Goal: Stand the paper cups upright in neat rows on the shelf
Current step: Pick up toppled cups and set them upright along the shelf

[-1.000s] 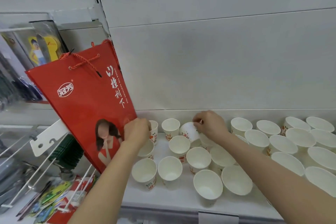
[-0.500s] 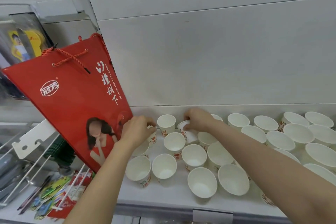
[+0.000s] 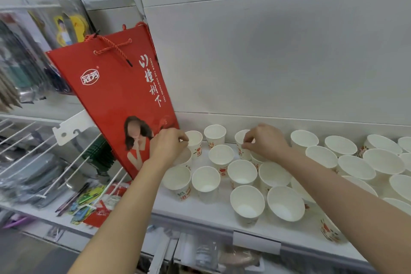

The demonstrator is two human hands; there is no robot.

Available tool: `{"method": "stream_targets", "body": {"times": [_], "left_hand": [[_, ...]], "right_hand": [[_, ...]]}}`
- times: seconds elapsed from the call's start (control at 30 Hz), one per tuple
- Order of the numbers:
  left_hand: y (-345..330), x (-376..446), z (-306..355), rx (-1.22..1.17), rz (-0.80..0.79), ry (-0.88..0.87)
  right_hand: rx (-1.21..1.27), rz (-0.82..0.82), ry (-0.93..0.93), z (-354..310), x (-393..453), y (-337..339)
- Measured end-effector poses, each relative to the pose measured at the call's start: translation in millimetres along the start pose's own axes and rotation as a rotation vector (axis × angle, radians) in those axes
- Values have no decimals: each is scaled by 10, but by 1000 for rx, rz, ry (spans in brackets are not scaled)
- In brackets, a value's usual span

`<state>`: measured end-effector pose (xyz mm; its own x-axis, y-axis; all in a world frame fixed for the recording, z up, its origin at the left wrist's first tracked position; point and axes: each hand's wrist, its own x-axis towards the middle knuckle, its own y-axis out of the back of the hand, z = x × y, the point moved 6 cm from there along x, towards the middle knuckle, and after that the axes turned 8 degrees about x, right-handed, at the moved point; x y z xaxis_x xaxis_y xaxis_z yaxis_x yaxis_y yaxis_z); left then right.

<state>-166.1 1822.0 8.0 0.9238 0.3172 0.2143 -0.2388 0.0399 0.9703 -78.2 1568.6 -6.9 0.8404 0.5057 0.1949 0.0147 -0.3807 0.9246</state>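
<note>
Several white paper cups with red and green print stand upright on the white shelf (image 3: 222,213). My left hand (image 3: 168,145) pinches the rim of a back-row cup (image 3: 195,140) beside the red bag. My right hand (image 3: 264,141) pinches the rim of another back-row cup (image 3: 241,140), which stands upright. Between them stands a free cup (image 3: 214,134). More cups (image 3: 246,203) fill the front rows, and others (image 3: 355,167) spread to the right, partly hidden by my right forearm.
A red paper gift bag (image 3: 124,100) leans at the shelf's left end, touching my left hand. White wire hooks (image 3: 73,160) with hanging packets fill the left bay. A blank price-tag holder (image 3: 255,241) sits on the shelf's front edge. The white back panel (image 3: 278,55) rises behind.
The cup in my right hand went from tilted to upright in the back row. My left hand moved from the bag's edge onto the rim of the leftmost back cup.
</note>
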Motion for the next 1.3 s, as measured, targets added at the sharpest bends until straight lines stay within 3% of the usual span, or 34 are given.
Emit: {"method": "stream_targets", "body": {"times": [0.23, 0.37, 0.6, 1.3], "left_hand": [[-39, 215, 309, 45, -104, -102], [-120, 343, 386, 142, -163, -147], [-174, 479, 160, 124, -130, -247], [-282, 619, 41, 50, -61, -353]], "right_hand": [[245, 145, -24, -125, 64, 131], [296, 75, -12, -450, 300, 13], [70, 13, 4, -747, 566, -330], [31, 41, 47, -786, 471, -407]]}}
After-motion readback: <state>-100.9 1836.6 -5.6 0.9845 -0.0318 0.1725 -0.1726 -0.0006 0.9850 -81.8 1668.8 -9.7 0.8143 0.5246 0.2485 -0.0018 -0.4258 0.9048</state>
